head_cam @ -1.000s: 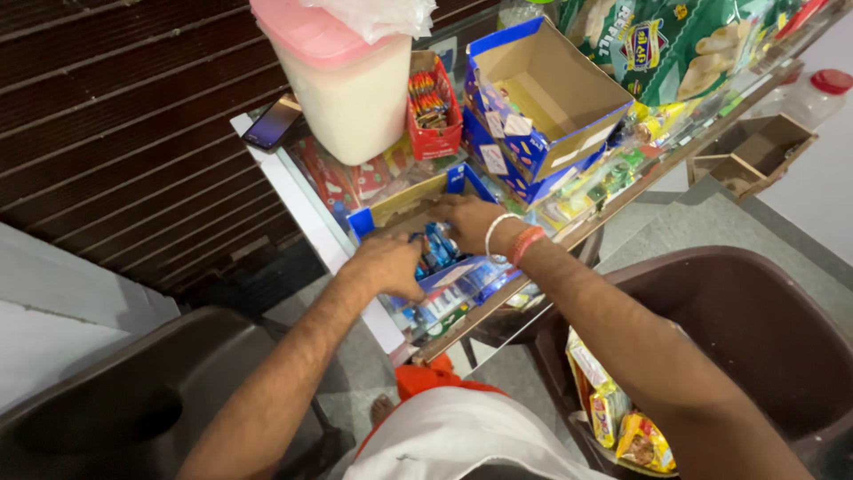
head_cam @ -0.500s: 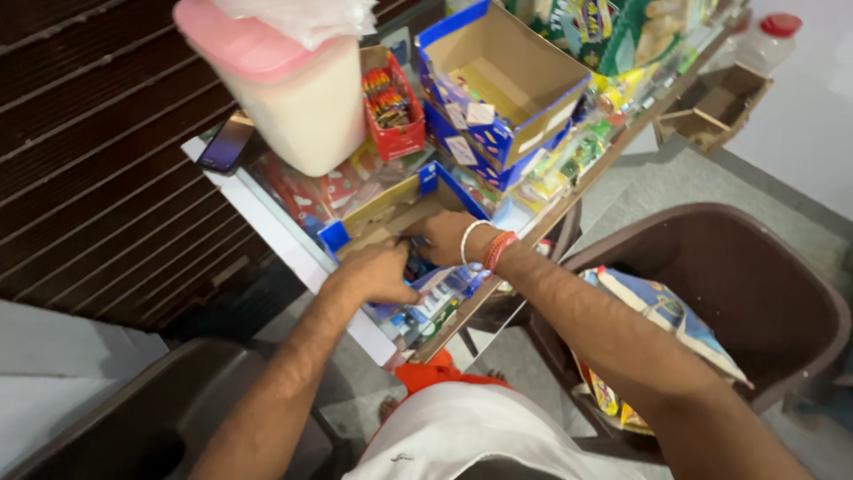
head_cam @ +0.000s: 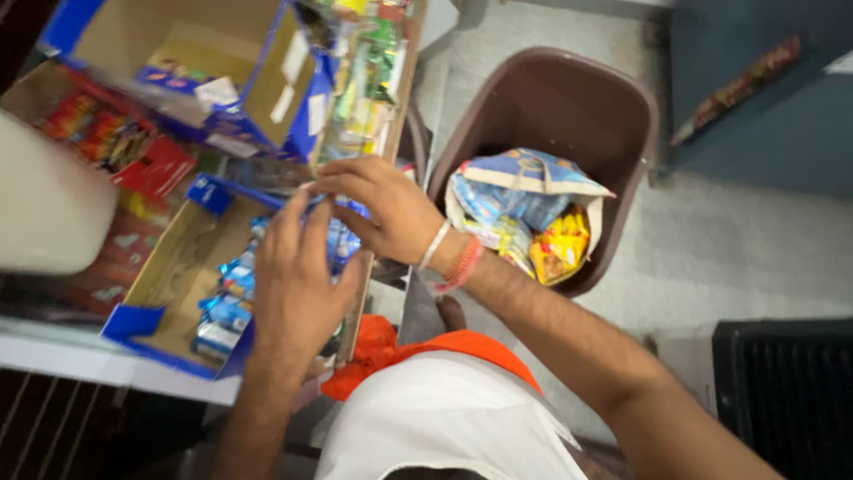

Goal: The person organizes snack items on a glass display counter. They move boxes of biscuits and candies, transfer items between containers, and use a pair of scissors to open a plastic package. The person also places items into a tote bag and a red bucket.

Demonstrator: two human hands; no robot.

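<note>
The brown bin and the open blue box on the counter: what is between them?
In the head view, the right hand lies between the brown bin and the blue box, over the counter edge.

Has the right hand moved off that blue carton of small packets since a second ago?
No. The right hand is at the blue carton of small packets, beside the left hand, as before; only the camera swung.

Box on shelf, bin to its right

Small packets (head_cam: 227,307) are being kept in an open box (head_cam: 147,333); bagged snacks (head_cam: 524,222) are lying in the bin (head_cam: 569,98).
</note>
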